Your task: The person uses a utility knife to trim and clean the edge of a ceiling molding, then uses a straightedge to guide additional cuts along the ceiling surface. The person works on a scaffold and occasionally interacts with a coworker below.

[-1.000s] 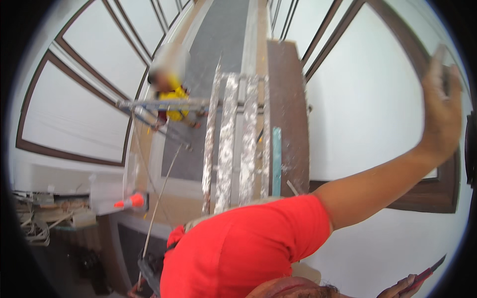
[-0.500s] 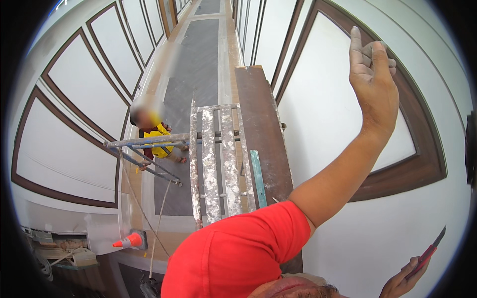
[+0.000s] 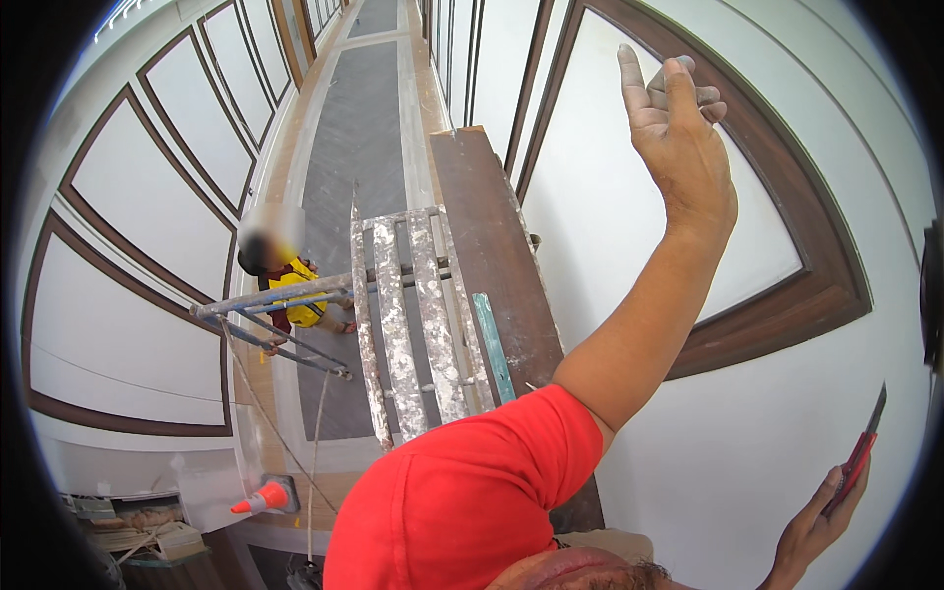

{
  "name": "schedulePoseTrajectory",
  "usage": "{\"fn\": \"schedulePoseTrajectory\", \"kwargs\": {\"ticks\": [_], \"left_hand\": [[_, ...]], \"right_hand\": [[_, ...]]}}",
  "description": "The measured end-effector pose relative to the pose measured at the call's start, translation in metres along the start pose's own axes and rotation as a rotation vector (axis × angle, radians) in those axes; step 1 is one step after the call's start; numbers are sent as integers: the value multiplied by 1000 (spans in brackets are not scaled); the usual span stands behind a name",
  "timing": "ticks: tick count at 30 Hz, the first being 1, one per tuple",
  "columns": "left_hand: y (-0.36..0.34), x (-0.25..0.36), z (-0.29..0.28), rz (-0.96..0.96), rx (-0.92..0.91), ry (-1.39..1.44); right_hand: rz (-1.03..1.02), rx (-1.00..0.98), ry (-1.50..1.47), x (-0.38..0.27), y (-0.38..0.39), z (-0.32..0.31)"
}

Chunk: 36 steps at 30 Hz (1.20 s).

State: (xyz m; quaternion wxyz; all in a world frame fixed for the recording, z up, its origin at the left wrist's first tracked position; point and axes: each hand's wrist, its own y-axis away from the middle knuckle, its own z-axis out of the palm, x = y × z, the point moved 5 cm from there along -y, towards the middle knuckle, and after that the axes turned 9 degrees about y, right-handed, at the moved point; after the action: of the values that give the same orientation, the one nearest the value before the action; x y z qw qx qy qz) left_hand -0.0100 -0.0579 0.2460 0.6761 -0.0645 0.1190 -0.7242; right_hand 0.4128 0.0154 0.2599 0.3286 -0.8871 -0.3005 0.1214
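Note:
My left hand (image 3: 678,138) is raised on a bare arm from a red sleeve. Its fingers press a small grey block (image 3: 690,90) against the white wall panel (image 3: 610,197), near the panel's dark brown curved frame (image 3: 787,305). My right hand (image 3: 811,526) is low at the right edge. It holds a red-handled scraper (image 3: 858,452) with the blade pointing up, close to the white wall.
Below me are paint-spattered scaffold planks (image 3: 413,324), a brown board (image 3: 487,246) and a teal strip (image 3: 494,349). Far down, a person in a yellow vest (image 3: 290,285) stands by the scaffold's rail. An orange cone (image 3: 261,499) and a heap of clutter sit on the floor at lower left.
My left hand has swung left and up along the wall with the grey block. The view has turned, so the scaffold and the person below sit lower and more central.

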Motion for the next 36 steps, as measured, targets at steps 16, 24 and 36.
{"fn": "schedulePoseTrajectory", "kwargs": {"ticks": [16, 24, 36], "left_hand": [[-13, -59, -45, -248, 358, 101], [-21, -55, -53, -237, 340, 85], [-16, -57, -45, -210, 300, 96]], "right_hand": [[-983, -47, 0, -272, -74, 7], [-966, -117, 25, -273, -60, 30], [-963, -106, -23, -266, -52, 28]]}}
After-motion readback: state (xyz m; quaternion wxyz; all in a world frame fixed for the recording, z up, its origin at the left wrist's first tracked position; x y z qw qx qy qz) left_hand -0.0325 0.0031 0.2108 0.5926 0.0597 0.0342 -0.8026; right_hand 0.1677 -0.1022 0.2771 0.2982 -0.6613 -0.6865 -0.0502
